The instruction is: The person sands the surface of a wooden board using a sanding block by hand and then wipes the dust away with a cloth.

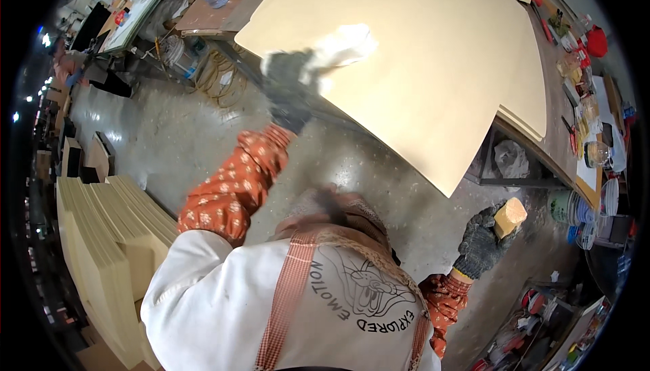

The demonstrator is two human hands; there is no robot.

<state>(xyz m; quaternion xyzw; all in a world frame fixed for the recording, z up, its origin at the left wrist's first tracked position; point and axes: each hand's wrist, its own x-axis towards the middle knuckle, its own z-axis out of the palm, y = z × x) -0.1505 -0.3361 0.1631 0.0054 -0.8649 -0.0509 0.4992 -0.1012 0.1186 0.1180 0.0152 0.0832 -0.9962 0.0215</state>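
From the head view, your gloved left hand (291, 90) is clamped on a white cloth (342, 46) pressed to the pale board (433, 80) lying on the bench (542, 147). Your right hand (482, 242) is closed on a small wooden block (509, 216). The board looks stiff, broad and light; take it by its edges.
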